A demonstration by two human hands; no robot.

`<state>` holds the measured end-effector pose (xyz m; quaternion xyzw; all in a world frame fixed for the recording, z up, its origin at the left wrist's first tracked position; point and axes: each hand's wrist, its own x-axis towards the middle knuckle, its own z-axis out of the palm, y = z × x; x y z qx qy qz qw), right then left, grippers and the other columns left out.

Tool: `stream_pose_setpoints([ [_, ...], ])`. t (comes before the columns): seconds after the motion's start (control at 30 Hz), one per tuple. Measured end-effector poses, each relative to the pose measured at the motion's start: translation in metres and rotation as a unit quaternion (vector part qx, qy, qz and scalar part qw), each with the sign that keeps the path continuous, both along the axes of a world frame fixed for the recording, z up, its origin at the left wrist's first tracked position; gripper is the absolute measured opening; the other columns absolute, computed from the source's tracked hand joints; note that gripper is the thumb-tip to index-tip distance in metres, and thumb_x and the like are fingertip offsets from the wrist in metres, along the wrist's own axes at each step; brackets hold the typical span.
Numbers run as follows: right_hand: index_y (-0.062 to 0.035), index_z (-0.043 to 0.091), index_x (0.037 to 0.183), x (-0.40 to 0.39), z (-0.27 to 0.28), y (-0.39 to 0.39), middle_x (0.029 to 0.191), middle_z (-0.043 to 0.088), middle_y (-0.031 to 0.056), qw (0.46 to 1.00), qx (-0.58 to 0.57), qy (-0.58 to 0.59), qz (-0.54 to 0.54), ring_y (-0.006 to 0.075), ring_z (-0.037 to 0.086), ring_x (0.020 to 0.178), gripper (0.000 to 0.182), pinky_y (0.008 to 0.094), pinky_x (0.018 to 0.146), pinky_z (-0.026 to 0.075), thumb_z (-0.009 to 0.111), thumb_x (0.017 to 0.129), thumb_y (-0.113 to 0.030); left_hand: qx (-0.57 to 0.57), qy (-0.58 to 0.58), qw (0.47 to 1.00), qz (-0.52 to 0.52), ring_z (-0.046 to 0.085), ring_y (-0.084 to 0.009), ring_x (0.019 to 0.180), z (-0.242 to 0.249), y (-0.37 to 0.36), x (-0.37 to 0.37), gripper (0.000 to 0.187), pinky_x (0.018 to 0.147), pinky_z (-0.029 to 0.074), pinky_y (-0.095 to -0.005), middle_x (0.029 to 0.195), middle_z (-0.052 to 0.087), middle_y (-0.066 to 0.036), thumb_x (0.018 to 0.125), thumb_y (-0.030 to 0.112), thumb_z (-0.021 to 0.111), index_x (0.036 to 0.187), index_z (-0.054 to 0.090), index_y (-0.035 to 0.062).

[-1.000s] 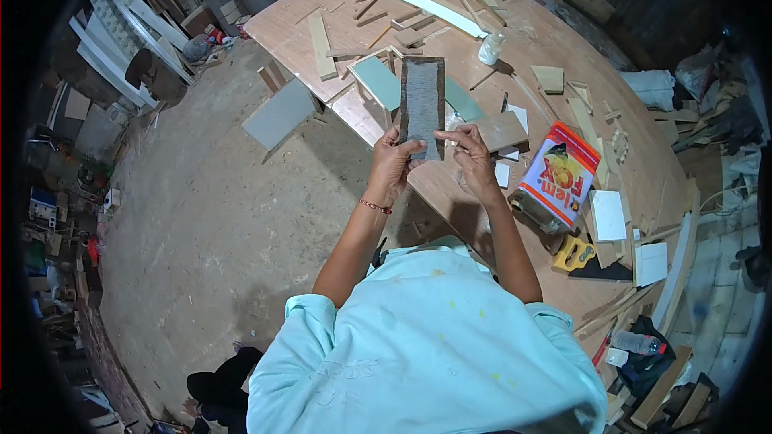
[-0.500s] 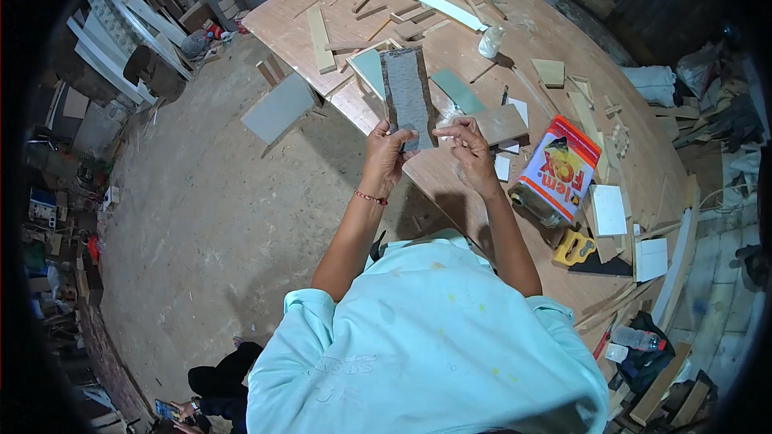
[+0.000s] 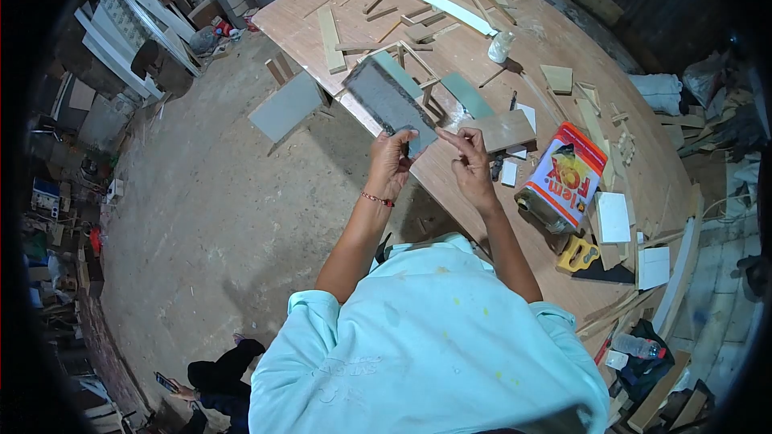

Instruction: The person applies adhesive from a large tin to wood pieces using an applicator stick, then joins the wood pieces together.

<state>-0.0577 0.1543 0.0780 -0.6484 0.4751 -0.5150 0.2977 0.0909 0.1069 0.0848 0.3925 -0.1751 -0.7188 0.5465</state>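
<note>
My left hand point(image 3: 391, 162) is closed on the near end of a flat grey rectangular panel point(image 3: 384, 96) with dark, rough edges, thumb on top. The panel is tilted, its far end pointing up and left over the table corner. Just right of it is my right hand point(image 3: 473, 162), index finger stretched out with its tip right at the panel's near right corner and the other fingers loosely bent. Beyond the panel, a small wooden frame point(image 3: 429, 82) and a green board point(image 3: 466, 95) lie on the table. A brown wooden block point(image 3: 500, 130) lies close behind my right hand.
On the wooden table point(image 3: 450, 185) stand a Lem Fox can point(image 3: 565, 173) and a white bottle point(image 3: 499, 47). A yellow-handled saw point(image 3: 578, 254) lies near white tiles point(image 3: 613, 218). Wood strips cover the far side. At lower left, a person's hand point(image 3: 186, 392) holds a phone point(image 3: 166, 382).
The grey panel has swung from nearly upright to leaning left. My right index finger has straightened along its corner. The camera view has shifted slightly.
</note>
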Motion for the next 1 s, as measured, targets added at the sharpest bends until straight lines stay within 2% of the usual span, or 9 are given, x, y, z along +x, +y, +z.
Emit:
stream_pose_setpoints([
  [0.1,-0.0287,0.041,0.127,0.006,-0.003,0.0,0.095,0.037,0.0116,0.982,-0.032,0.174,-0.062,0.0246,0.044,0.091,0.077,0.0323,0.069,0.043,0.044,0.061,0.011,0.009,-0.01,1.0,-0.006,0.054,-0.0126,0.056,-0.011,-0.004,0.001,0.014,0.058,0.052,-0.0283,0.07,0.055,-0.003,0.069,0.0,0.062,0.077,0.052,0.0044],
  [0.3,-0.0341,0.026,0.134,0.013,-0.01,-0.004,0.1,0.037,0.0163,0.933,-0.042,0.329,-0.137,0.0342,0.043,0.094,0.083,0.0385,0.073,0.043,0.045,0.065,0.008,0.026,-0.013,0.999,0.022,0.055,-0.0131,0.058,-0.007,0.0,-0.003,0.014,0.055,0.049,-0.027,0.072,0.056,-0.004,0.07,0.0,0.064,0.078,0.053,0.0041],
  [0.4,-0.0301,0.024,0.135,0.014,-0.015,-0.007,0.103,0.036,0.0159,0.912,-0.044,0.384,-0.139,0.0325,0.042,0.097,0.084,0.0386,0.077,0.042,0.046,0.064,0.01,0.03,-0.027,0.999,0.015,0.057,-0.0137,0.061,-0.014,-0.001,-0.002,0.014,0.054,0.049,-0.0268,0.074,0.057,-0.004,0.07,0.0,0.063,0.08,0.053,0.0036],
  [0.47,-0.0309,0.025,0.134,0.014,-0.018,-0.009,0.103,0.036,0.0158,0.911,-0.046,0.387,-0.138,0.0325,0.042,0.097,0.084,0.039,0.077,0.042,0.046,0.064,0.01,0.028,-0.034,0.999,0.012,0.057,-0.0139,0.062,-0.021,-0.005,-0.001,0.015,0.055,0.05,-0.0267,0.075,0.057,-0.004,0.071,-0.001,0.063,0.081,0.053,0.0033],
  [0.53,-0.0317,0.026,0.134,0.014,-0.021,-0.009,0.102,0.037,0.0156,0.91,-0.046,0.39,-0.135,0.0324,0.043,0.096,0.084,0.0394,0.077,0.042,0.046,0.064,0.01,0.021,-0.029,0.999,0.02,0.053,-0.0105,0.052,-0.024,-0.008,0.0,0.025,0.043,0.045,-0.0224,0.065,0.055,-0.004,0.068,0.0,0.065,0.081,0.045,0.0033],
  [0.67,-0.0354,0.034,0.13,0.011,-0.023,-0.002,0.101,0.038,0.0153,0.915,-0.041,0.382,-0.125,0.0333,0.043,0.092,0.08,0.0404,0.078,0.041,0.044,0.064,0.009,0.025,-0.023,0.998,0.049,0.054,-0.0114,0.052,-0.019,-0.011,0.007,0.024,0.044,0.045,-0.023,0.066,0.055,-0.005,0.067,-0.001,0.066,0.08,0.046,0.0017],
  [0.73,-0.0357,0.035,0.129,0.01,-0.023,-0.002,0.101,0.038,0.0151,0.914,-0.044,0.385,-0.121,0.0331,0.043,0.092,0.08,0.0402,0.078,0.041,0.043,0.064,0.01,-0.001,-0.008,0.999,0.045,0.058,-0.0137,0.063,-0.01,-0.008,0.011,0.015,0.056,0.052,-0.0253,0.074,0.059,-0.005,0.07,-0.002,0.062,0.082,0.053,0.0012],
  [0.8,-0.0361,0.037,0.128,0.01,-0.024,-0.001,0.101,0.038,0.0146,0.935,-0.022,0.324,-0.14,0.0334,0.043,0.093,0.08,0.0396,0.076,0.042,0.043,0.063,0.011,-0.01,-0.004,0.998,0.055,0.056,-0.0133,0.058,-0.005,-0.008,0.009,0.018,0.053,0.049,-0.0249,0.071,0.058,-0.006,0.068,-0.003,0.063,0.081,0.051,-0.0011],
  [1.0,-0.0353,0.04,0.126,0.013,-0.018,-0.009,0.103,0.037,0.0143,0.925,-0.027,0.345,-0.155,0.0333,0.042,0.095,0.079,0.0393,0.077,0.042,0.043,0.063,0.012,-0.013,-0.019,0.997,0.067,0.055,-0.0124,0.054,-0.016,-0.011,0.003,0.019,0.049,0.046,-0.0244,0.068,0.057,-0.007,0.066,-0.005,0.064,0.078,0.049,-0.0023],
])
